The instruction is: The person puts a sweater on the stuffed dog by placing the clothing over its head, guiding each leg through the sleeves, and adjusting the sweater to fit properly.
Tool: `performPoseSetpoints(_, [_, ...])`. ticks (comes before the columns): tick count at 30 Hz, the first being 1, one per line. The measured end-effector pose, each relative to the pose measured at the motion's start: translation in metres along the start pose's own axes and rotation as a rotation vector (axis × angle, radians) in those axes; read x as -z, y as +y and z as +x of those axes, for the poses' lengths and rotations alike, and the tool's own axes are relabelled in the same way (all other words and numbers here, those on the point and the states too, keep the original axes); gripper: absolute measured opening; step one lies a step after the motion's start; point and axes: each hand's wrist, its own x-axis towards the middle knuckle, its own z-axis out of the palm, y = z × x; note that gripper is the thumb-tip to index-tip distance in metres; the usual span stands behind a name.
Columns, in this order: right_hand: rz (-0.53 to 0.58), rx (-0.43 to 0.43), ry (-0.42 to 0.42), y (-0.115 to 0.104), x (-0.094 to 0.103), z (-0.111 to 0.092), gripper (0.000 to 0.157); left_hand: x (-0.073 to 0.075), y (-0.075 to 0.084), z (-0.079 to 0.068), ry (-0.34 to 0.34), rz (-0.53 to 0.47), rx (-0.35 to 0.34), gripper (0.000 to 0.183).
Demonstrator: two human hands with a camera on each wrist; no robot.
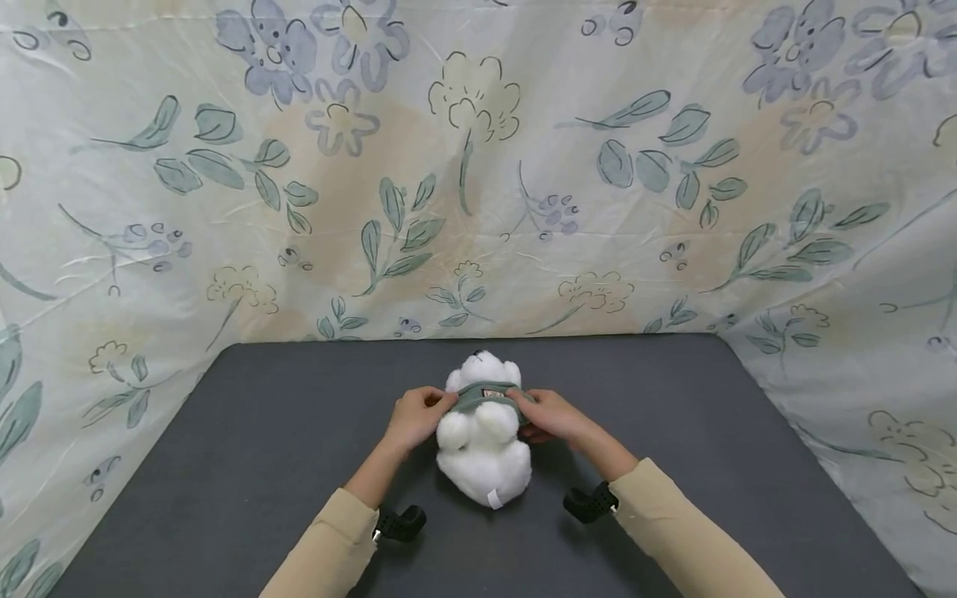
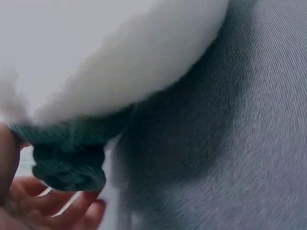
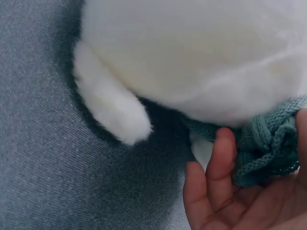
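A white plush toy [image 1: 478, 469] lies on the dark table, its head toward the far edge and a small white tag [image 1: 493, 499] near its bottom. A green knitted garment [image 1: 469, 399] with a small label wraps it below the head. At the garment's left side, my left hand [image 1: 415, 417] pinches the knit between thumb and fingers. My right hand [image 1: 555, 415] grips the opposite side, thumb on top. In the right wrist view, the bunched green knit [image 3: 268, 143] sits between thumb and fingers, close to a fluffy white limb [image 3: 112, 105].
The dark grey tabletop [image 1: 284, 432] spreads around the toy. Behind it and at both sides hangs a pale floral cloth [image 1: 478, 241]. Black wrist devices [image 1: 401, 523] stick out from the beige sleeves [image 1: 329, 540].
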Motion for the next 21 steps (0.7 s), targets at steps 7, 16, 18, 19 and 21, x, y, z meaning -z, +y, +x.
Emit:
performPoseSetpoints(7, [-0.037,0.011,0.01,-0.003,-0.005,-0.001,0.055,0.014,0.014,-0.006,0.107,0.084,-0.273,0.018])
performPoseSetpoints(16, [-0.09,0.04,0.032,-0.008,-0.011,-0.003,0.052,0.019,0.018,-0.014,-0.079,0.048,-0.455,0.022])
performPoseSetpoints(18, [-0.098,0.052,0.035,-0.008,-0.012,-0.003,0.053,0.019,0.017,-0.015,-0.067,0.047,-0.456,0.023])
performPoseSetpoints(19, [-0.106,0.062,0.041,-0.008,-0.012,-0.004,0.053,0.019,0.016,-0.015,-0.055,0.048,-0.458,0.023])
performPoseSetpoints(21, [-0.113,0.088,0.061,-0.007,-0.012,-0.006,0.052,0.019,0.016,-0.016,-0.037,0.039,-0.441,0.021])
